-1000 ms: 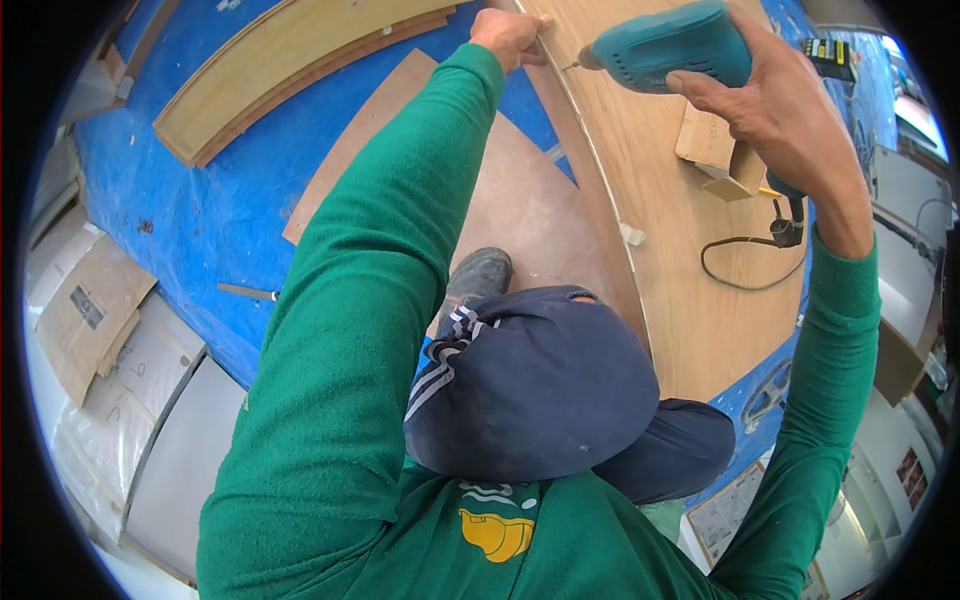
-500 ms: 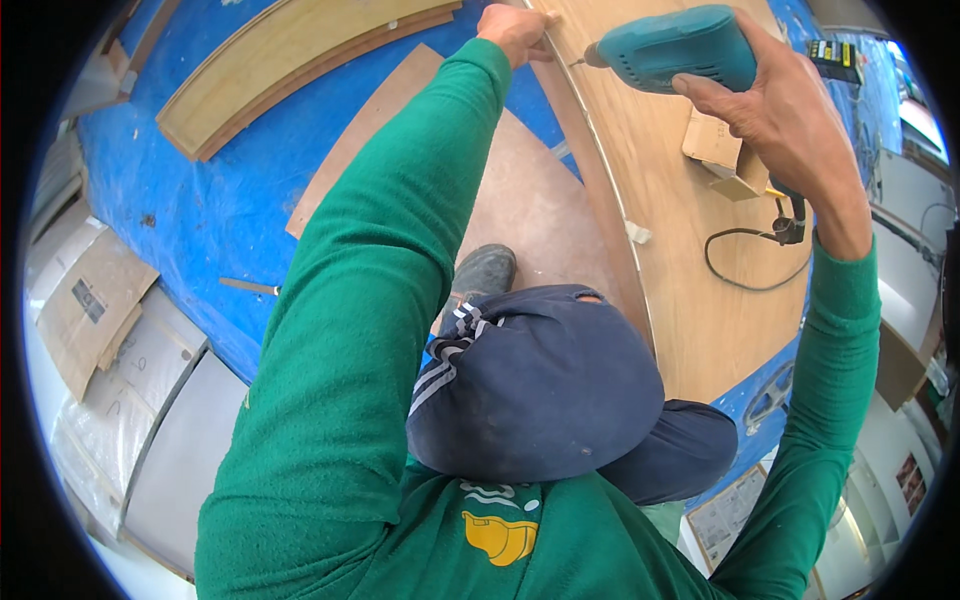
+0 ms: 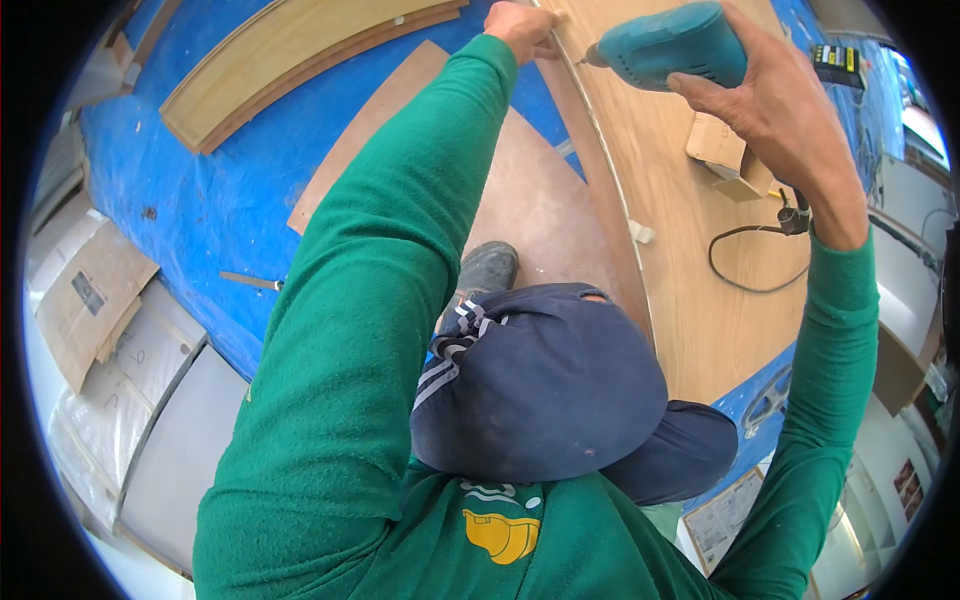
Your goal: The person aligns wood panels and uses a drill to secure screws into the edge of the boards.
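My right hand (image 3: 790, 110) is wrapped round a teal power drill (image 3: 670, 48), held level above the wooden panel. Its chuck points left, and the thin bit ends close to the panel's pale edge. At the far end of that edge, my left hand (image 3: 520, 32) grips the curved wooden strip (image 3: 598, 175) that runs along the panel's left side. The thumb lies over the top while the fingers curl against the side. The wood-grain panel (image 3: 700, 330) stretches under the drill. I cannot tell whether the bit touches the wood.
An open cardboard box (image 3: 715, 145) and a black cord with a plug (image 3: 793, 218) lie on the panel. Curved wooden pieces (image 3: 290, 70) rest on blue sheeting (image 3: 200, 220). A flat brown board (image 3: 540, 210) is under my shoe. Wrapped panels (image 3: 130, 400) stand at left.
The drill has shifted very slightly, its bit staying beside the panel's edge. Both hands keep their hold; the whole view has moved a little.
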Tool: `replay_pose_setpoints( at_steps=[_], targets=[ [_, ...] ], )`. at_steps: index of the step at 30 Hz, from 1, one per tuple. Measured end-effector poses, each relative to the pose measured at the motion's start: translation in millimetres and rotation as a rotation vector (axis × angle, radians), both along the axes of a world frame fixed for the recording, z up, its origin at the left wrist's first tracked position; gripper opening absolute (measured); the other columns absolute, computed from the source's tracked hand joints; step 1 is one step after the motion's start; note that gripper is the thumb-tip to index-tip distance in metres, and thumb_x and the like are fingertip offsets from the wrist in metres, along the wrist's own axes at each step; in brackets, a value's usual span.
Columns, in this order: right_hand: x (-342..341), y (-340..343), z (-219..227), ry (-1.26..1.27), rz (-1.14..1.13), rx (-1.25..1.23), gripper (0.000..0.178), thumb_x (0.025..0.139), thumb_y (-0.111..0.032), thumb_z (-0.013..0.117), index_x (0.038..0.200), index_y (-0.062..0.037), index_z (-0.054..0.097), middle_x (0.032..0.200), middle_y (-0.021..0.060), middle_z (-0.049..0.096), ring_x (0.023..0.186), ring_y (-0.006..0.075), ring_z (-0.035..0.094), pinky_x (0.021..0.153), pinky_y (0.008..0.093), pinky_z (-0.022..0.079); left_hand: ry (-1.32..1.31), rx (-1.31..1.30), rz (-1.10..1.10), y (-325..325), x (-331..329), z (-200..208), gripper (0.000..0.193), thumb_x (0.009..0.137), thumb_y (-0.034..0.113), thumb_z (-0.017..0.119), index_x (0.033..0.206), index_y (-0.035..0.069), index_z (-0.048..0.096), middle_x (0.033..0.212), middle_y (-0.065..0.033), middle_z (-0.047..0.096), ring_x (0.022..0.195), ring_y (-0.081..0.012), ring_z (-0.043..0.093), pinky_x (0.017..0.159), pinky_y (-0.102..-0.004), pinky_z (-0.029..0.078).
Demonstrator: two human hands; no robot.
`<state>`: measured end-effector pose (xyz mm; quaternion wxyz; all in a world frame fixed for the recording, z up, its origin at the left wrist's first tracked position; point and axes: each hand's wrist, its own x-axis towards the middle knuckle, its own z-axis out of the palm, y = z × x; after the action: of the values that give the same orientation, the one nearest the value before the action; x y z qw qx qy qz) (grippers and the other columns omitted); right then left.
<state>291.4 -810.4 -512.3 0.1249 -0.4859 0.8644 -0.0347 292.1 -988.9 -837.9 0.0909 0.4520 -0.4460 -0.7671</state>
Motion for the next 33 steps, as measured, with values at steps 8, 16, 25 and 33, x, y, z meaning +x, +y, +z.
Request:
replay_pose_setpoints(
  at_steps=[8,16,25,33],
  targets=[
    [-35,0,-23,-0.2,-0.026,0.062,0.04,0.087,-0.024,0.084,0.113,0.0,0.066,0.098,0.0206,0.076,0.096,0.036,0.073,0.087,0.0446,0.055,0.011,0.042,0.04,4,-5,-2,0.035,0.095,0.012,0.081,0.108,-0.018,0.068,0.099,-0.0262,0.075,0.082,-0.0381,0.078,0.064,-0.045,0.069],
    [-72,18,-63,-0.011,0.223,-0.014,0.051,0.093,-0.032,0.081,0.134,-0.0059,0.066,0.091,0.0114,0.073,0.077,0.0249,0.067,0.078,0.0393,0.057,-0.068,0.052,0.025,-4,-12,-16,0.035,0.092,0.012,0.083,0.106,-0.017,0.069,0.1,-0.0283,0.076,0.078,-0.0395,0.078,0.061,-0.0441,0.068],
    [-66,9,-54,-0.147,0.215,-0.014,0.051,0.09,-0.027,0.081,0.134,-0.0052,0.066,0.098,0.0154,0.075,0.085,0.0309,0.072,0.082,0.0417,0.056,-0.08,-0.034,-0.042,-5,-6,-14,0.041,0.091,0.014,0.087,0.108,-0.018,0.069,0.101,-0.0252,0.076,0.079,-0.0359,0.078,0.058,-0.0467,0.068],
    [-57,-12,-45,-0.001,0.336,0.062,0.052,0.087,-0.028,0.083,0.131,-0.0054,0.067,0.096,0.0188,0.076,0.086,0.0373,0.073,0.081,0.044,0.057,-0.205,-0.061,0.011,1,-6,-15,0.042,0.089,0.017,0.09,0.113,-0.012,0.071,0.11,-0.0197,0.076,0.087,-0.0293,0.076,0.058,-0.0411,0.064]
  ],
)
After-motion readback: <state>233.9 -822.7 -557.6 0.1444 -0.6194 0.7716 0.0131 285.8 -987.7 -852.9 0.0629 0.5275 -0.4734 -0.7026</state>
